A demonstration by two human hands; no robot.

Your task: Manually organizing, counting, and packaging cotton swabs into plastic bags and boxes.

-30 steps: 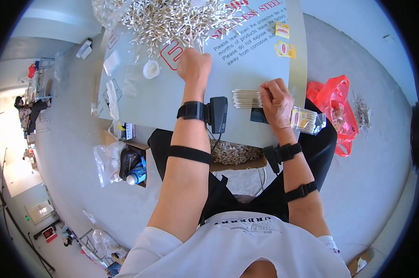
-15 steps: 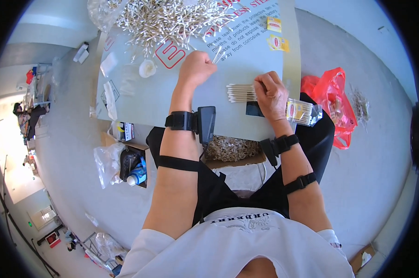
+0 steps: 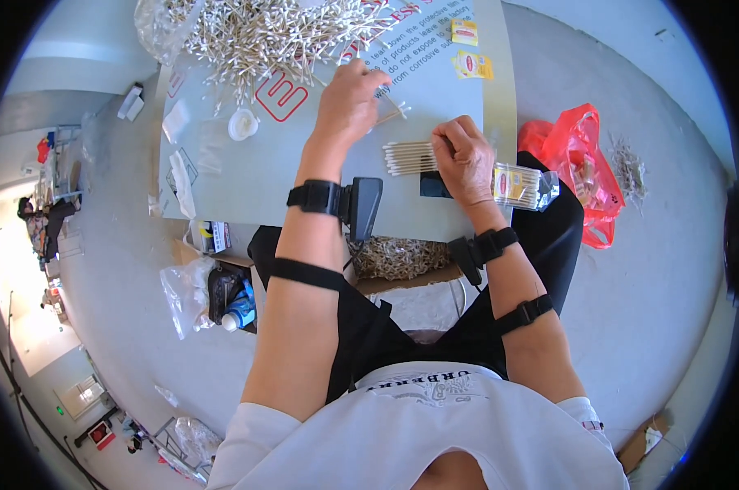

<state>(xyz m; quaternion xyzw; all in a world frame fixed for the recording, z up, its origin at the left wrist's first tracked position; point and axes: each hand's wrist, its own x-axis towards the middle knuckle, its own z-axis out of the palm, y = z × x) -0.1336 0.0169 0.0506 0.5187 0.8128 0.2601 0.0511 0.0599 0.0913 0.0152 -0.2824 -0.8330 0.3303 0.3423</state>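
The half-curled left hand (image 3: 347,104) seems to hold loose swabs (image 3: 395,113). The curled right hand (image 3: 466,161) holds the swab row (image 3: 409,158), best gently.

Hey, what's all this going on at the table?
A person is handling cotton swabs. Their left hand is just short of a big loose heap of swabs on the table, with a few swabs poking out beside it; its grip is hidden. The right hand covers the right ends of a neat row of swabs. By the right wrist lies a clear packet of swabs.
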